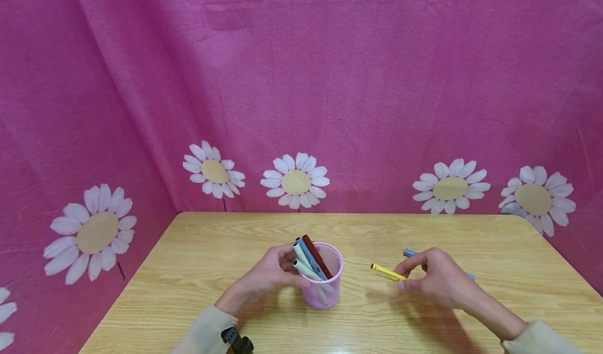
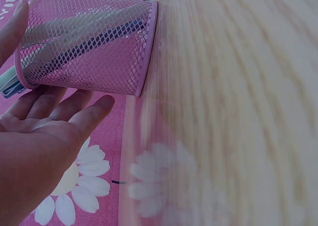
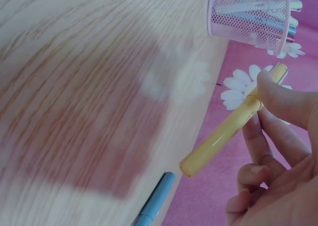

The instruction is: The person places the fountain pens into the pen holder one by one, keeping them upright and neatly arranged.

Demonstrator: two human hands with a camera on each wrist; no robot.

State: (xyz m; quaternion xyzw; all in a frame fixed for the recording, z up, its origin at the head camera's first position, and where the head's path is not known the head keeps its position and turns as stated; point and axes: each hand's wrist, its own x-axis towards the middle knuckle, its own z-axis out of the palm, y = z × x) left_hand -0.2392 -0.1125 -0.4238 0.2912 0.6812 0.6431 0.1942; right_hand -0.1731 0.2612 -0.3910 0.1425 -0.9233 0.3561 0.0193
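Note:
A pink mesh pen cup [image 1: 325,295] stands upright on the table. In it lean a dark red pen [image 1: 314,253], a blue pen [image 1: 308,254] and two pale green pens [image 1: 306,270], all tilted to the left. My left hand [image 1: 268,273] holds the cup from its left side, the thumb near the rim and the fingers round the far side. To the right, my right hand [image 1: 445,280] pinches a yellow pen [image 3: 221,134] between thumb and fingers, above the table. Another blue pen [image 3: 156,198] lies on the table, partly hidden behind that hand in the head view.
The wooden table [image 1: 212,239] ends at a pink cloth [image 1: 367,108] printed with white daisies, which hangs behind it and at the sides. A black watch or band [image 1: 237,341] sits on the left wrist, by a light sleeve [image 1: 207,330].

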